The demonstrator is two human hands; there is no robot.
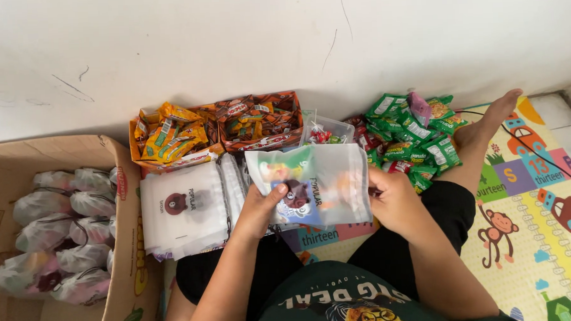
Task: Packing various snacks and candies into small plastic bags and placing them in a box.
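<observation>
Pouch (pixel 311 185), filled, is held above the lap, clamped by left hand (pixel 259 212) and right hand (pixel 394 201) at opposite edges; pouch stack (pixel 183 208) lies just left, box (pixel 60 238) further left

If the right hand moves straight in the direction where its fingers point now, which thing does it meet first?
The right hand points leftward into the translucent pouch it already grips. Beyond that, it would probably meet the left hand at the pouch's other edge.
</observation>
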